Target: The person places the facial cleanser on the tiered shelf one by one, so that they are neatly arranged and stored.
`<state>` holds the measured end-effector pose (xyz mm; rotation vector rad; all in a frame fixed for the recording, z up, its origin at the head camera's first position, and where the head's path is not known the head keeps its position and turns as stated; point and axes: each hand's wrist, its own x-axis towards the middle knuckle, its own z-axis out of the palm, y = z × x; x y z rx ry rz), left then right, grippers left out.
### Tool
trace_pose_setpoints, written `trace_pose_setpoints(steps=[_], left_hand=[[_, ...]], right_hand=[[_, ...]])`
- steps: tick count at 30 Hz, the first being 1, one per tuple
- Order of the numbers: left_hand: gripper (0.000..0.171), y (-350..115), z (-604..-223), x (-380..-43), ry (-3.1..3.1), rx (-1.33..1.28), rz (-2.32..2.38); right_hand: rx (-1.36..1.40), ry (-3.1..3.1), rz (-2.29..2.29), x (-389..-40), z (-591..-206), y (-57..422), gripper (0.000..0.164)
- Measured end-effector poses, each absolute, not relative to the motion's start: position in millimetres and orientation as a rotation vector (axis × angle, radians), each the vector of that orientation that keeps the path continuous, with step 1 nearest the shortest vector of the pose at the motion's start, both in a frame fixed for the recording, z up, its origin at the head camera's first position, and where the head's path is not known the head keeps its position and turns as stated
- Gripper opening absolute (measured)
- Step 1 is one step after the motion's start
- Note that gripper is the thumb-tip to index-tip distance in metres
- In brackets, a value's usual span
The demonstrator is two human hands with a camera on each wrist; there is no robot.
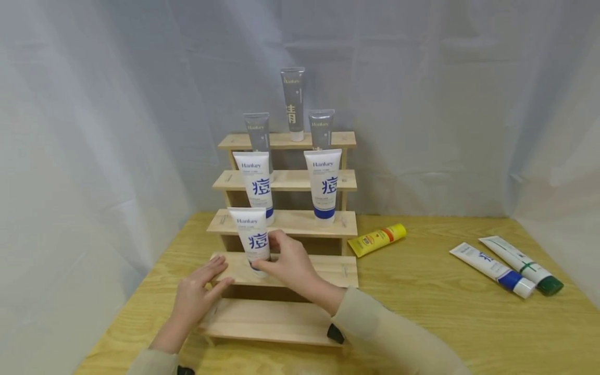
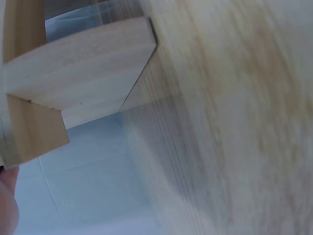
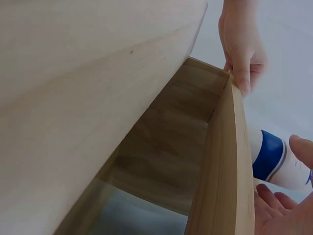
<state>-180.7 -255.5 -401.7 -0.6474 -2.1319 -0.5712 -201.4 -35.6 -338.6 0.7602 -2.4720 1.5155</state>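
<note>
Pale, creased cloth (image 1: 422, 99) hangs behind a wood-grained table (image 1: 422, 312), where a stepped wooden rack (image 1: 276, 319) faces me. With my right hand (image 1: 295, 268) I hold the front tube (image 1: 248, 229) low down, thumb across the front near the blue band and fingers at its right side, so the grip is narrow, about the tube's own width. How hard I press, I cannot tell. Most of the tube rises above my grip, its printing facing me and its flat end up; the cap is down at the second step from the bottom, left of that step's middle. From the right wrist, the blue band shows just above the board's edge, my thumb before the tube.

I rest my left hand (image 1: 199, 291) on the left end of the same step, thumb spread away from the fingers, near the tube but apart from it.

One step higher stand the left white tube (image 1: 253, 179) and the right white tube (image 1: 322, 179). Behind them rise two grey tubes (image 1: 321, 126), and a third, the top tube (image 1: 293, 99), stands on the highest step. Right of the rack lie a yellow tube (image 1: 377, 239) and, farther off, a blue-banded tube (image 1: 489, 268) beside a green-capped tube (image 1: 520, 263).
</note>
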Motion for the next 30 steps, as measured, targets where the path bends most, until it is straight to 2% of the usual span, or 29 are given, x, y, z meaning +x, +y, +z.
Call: trace_pose_setpoints(steps=[8, 30], left_hand=[[0.036, -255.6, -403.9, -181.3, -2.158, -0.626, -0.572], [0.036, -256.4, -404.2, -180.9, -2.163, -0.623, -0.582]], right_hand=[[0.725, -2.53, 1.495, -201.7, -339.1, -9.3, 0.052], [0.588, -2.453, 1.424, -197.3, -355.4, 65.3, 0.04]])
